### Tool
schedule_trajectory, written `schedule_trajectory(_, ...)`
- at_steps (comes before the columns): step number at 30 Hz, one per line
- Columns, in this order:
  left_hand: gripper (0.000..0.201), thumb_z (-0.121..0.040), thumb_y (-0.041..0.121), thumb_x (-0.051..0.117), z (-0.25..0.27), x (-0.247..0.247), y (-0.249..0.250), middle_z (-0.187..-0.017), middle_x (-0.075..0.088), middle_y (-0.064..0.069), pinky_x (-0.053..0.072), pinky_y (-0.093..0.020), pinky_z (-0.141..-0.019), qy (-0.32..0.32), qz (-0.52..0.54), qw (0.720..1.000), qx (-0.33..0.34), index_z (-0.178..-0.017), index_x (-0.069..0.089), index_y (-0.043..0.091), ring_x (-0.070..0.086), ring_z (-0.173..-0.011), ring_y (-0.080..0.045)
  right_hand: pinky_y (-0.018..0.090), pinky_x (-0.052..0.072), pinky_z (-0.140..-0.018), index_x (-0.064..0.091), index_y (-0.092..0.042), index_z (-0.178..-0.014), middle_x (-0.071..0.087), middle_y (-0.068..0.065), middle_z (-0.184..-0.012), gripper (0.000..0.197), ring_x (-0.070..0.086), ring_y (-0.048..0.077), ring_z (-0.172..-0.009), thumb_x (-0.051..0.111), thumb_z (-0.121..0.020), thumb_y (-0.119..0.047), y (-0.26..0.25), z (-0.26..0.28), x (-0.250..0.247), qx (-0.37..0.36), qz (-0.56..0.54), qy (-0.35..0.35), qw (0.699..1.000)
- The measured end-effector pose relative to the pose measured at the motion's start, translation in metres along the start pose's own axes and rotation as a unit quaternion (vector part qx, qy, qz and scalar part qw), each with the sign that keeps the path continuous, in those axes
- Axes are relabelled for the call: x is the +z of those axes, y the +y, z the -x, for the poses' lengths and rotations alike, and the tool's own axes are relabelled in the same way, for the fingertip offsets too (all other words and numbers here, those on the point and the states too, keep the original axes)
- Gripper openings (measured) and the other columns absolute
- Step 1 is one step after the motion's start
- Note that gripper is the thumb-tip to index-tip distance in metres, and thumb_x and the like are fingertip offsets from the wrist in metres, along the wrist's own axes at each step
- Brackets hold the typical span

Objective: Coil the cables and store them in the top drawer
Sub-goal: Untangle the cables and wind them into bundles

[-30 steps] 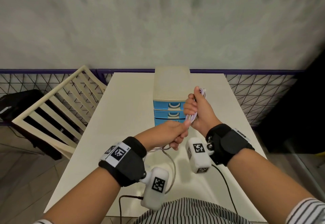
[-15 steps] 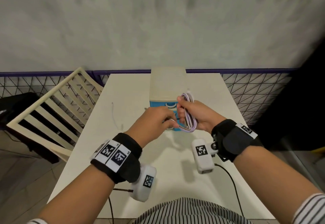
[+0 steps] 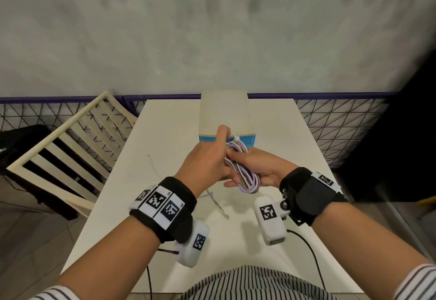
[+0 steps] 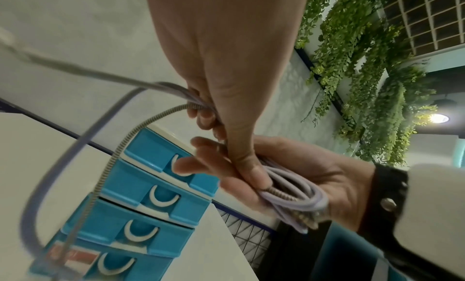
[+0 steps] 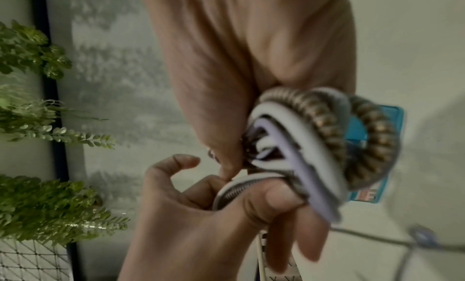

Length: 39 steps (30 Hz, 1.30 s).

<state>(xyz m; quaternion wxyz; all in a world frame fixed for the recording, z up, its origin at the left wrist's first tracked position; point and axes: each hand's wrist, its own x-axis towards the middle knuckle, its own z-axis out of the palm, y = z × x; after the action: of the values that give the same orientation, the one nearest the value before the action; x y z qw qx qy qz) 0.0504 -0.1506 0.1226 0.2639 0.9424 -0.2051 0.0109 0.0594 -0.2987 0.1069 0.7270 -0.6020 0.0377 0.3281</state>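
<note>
A lilac cable with a braided spring sleeve [image 3: 247,179] is wound into a small coil, held above the white table [image 3: 290,148]. My right hand [image 3: 264,167] cradles the coil [image 4: 297,195] in its palm, fingers curled round it. My left hand [image 3: 207,158] grips a strand and presses its thumb [image 4: 249,166] onto the coil [image 5: 314,142]. A loose tail [image 3: 213,197] hangs down to the table. Behind the hands stands the drawer unit [image 3: 224,111]; its blue top drawer [image 4: 153,152] looks pushed in.
A cream slatted chair [image 3: 70,146] stands left of the table, a dark bag [image 3: 21,139] beyond it. A thin white cable [image 3: 153,170] lies on the table's left part. Black leads [image 3: 306,247] run from the wrist cameras near the front edge.
Both hands have come together in front of the drawers. The right hand has turned the coil from upright to lying in its palm, and the left hand has closed onto it.
</note>
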Motion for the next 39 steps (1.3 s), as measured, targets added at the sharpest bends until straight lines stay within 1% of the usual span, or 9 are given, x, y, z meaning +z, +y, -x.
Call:
schedule_trajectory(9,0.105,-0.052,0.039,0.088,-0.006,-0.01,0.001,-0.076,0.061,0.005,0.044,-0.024,-0.055,-0.053,0.078,0.995,-0.038,-0.13,0.021,0.029,0.059,-0.062,-0.008,0.034,0.061,-0.078,0.063,-0.008,-0.107,0.074,0.016,-0.095,0.019,0.074,0.022,-0.086,0.051,-0.098,-0.02,-0.007,0.01,-0.005,-0.001,0.041,-0.124,0.992)
schedule_trajectory(14,0.035,-0.081,0.049,0.065,-0.008,-0.019,-0.014,-0.072,0.055,0.006,0.037,-0.025,-0.057,-0.076,0.098,0.986,-0.112,-0.09,0.056,0.017,0.051,-0.065,-0.01,0.026,0.057,-0.053,0.058,-0.007,-0.086,0.061,0.006,-0.063,0.023,0.063,0.012,-0.051,0.049,-0.101,-0.023,-0.013,0.003,-0.015,-0.058,0.079,0.02,0.995)
schedule_trajectory(17,0.036,-0.098,0.041,0.037,-0.003,-0.017,-0.024,-0.066,0.048,0.001,0.04,-0.033,-0.066,-0.129,0.133,0.975,-0.12,-0.071,0.052,0.022,0.043,-0.06,-0.017,0.022,0.047,-0.042,0.052,-0.012,-0.074,0.044,-0.002,-0.051,0.029,0.044,0.008,-0.039,0.048,-0.101,-0.022,-0.014,-0.002,-0.022,-0.081,0.026,0.071,0.994)
schedule_trajectory(23,0.03,-0.101,0.032,0.026,0.002,-0.008,-0.004,-0.067,0.039,0.004,0.048,-0.04,-0.068,-0.143,0.214,0.96,-0.112,-0.076,0.039,0.023,0.038,-0.056,-0.013,0.024,0.045,-0.047,0.047,-0.017,-0.066,0.039,-0.003,-0.049,0.041,0.039,0.01,-0.041,0.052,-0.095,-0.045,-0.008,-0.008,-0.003,-0.098,0.026,0.109,0.989)
schedule_trajectory(26,0.028,-0.102,0.029,0.026,0.002,-0.011,0.014,-0.085,0.053,0.006,0.045,-0.026,-0.076,-0.118,0.212,0.967,-0.079,-0.112,0.051,0.02,0.051,-0.074,-0.007,0.027,0.051,-0.054,0.054,-0.014,-0.066,0.052,0.009,-0.055,0.055,0.05,0.015,-0.051,0.05,-0.083,-0.067,-0.01,-0.007,0.009,-0.078,0.071,0.074,0.992)
schedule_trajectory(29,0.045,-0.102,0.018,0.027,0.001,-0.011,0.024,-0.128,0.054,-0.004,0.04,-0.021,-0.094,-0.148,0.18,0.97,-0.062,-0.146,0.027,0.015,0.053,-0.114,-0.013,0.036,0.059,-0.085,0.067,-0.002,-0.1,0.069,0.03,-0.103,0.078,0.07,0.03,-0.093,0.055,-0.071,-0.073,-0.014,-0.006,0.018,-0.046,0.048,0.041,0.997)
schedule_trajectory(31,0.042,-0.101,0.014,0.027,0.001,-0.009,0.025,-0.133,0.054,-0.013,0.042,-0.026,-0.097,-0.151,0.159,0.974,-0.06,-0.142,0.034,0.008,0.053,-0.118,-0.02,0.032,0.057,-0.083,0.065,0.0,-0.112,0.069,0.023,-0.102,0.068,0.068,0.028,-0.098,0.061,-0.08,-0.061,-0.013,-0.006,0.019,-0.043,0.022,0.036,0.998)
schedule_trajectory(34,0.034,-0.101,0.01,0.028,0.001,-0.007,0.026,-0.122,0.059,-0.023,0.043,-0.034,-0.084,-0.157,0.086,0.982,-0.057,-0.125,0.048,-0.003,0.058,-0.107,-0.031,0.027,0.057,-0.067,0.062,-0.01,-0.092,0.067,0.01,-0.08,0.027,0.065,0.023,-0.079,0.064,-0.088,-0.037,-0.007,-0.009,0.015,-0.067,0.009,0.068,0.995)
schedule_trajectory(39,0.037,-0.102,0.026,0.028,0.004,-0.002,0.028,-0.116,0.06,-0.02,0.046,-0.042,-0.088,-0.154,0.044,0.986,-0.047,-0.125,0.045,0.004,0.058,-0.099,-0.032,0.024,0.05,-0.056,0.056,-0.01,-0.089,0.062,0.003,-0.07,0.021,0.061,0.015,-0.062,0.061,-0.093,-0.031,-0.009,-0.018,0.009,-0.163,0.048,0.203,0.964)
